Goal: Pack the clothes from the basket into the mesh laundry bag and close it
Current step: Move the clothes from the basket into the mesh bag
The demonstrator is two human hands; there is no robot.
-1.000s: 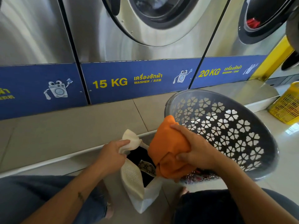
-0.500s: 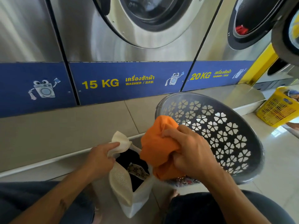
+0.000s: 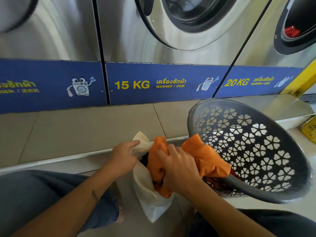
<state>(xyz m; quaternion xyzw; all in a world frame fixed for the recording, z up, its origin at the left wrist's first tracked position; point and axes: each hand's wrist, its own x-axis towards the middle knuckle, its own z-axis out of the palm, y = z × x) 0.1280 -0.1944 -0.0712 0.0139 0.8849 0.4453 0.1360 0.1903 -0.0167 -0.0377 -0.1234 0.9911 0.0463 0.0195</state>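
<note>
A cream mesh laundry bag (image 3: 150, 199) stands open on the floor between my knees. My left hand (image 3: 124, 158) grips its upper rim and holds the mouth apart. My right hand (image 3: 177, 170) is closed on an orange garment (image 3: 206, 159), pressing its lower part into the bag's mouth while the rest bulges over the rim. Dark clothing shows inside the bag. To the right, a grey basket (image 3: 266, 151) with flower-shaped holes lies tilted toward me, with red and dark patterned clothes (image 3: 220, 183) at its low edge.
Steel washing machines (image 3: 171, 31) with blue labels fill the wall ahead, above a beige tiled step (image 3: 77, 130). A yellow crate (image 3: 309, 129) sits at the far right. My knees in jeans (image 3: 34, 194) flank the bag.
My right hand has carried the orange garment left and down, from above the basket's edge into the bag's mouth. My left hand has kept its hold on the bag's rim.
</note>
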